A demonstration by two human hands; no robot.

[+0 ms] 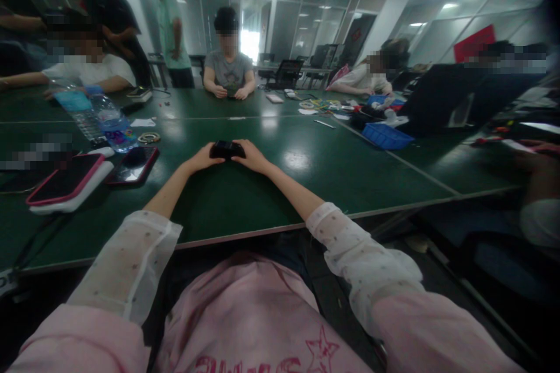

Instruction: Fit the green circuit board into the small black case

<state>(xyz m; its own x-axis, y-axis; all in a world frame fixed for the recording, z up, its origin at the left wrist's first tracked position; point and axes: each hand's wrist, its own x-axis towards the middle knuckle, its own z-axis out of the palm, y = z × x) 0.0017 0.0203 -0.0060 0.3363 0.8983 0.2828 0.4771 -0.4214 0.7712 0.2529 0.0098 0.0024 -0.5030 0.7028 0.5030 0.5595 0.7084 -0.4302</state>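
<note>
A small dark, box-like object (227,150) with a glossy top sits at the middle of the green table; its exact kind does not show. My left hand (205,158) closes on its left end, fingers behind and thumb in front. On its right end my right hand (251,157) has the same kind of grip. Both forearms stretch forward over the table edge. Whether the object rests on the table or is held just above it, I cannot tell.
Left of my hands are a red-edged phone (133,165), a pink-framed device (65,179) and water bottles (114,122). A cable coil (149,138) lies behind them. A blue basket (387,135), a pen-like stick (324,124) and tangled wires (321,106) are to the right. Several people surround the table (245,204).
</note>
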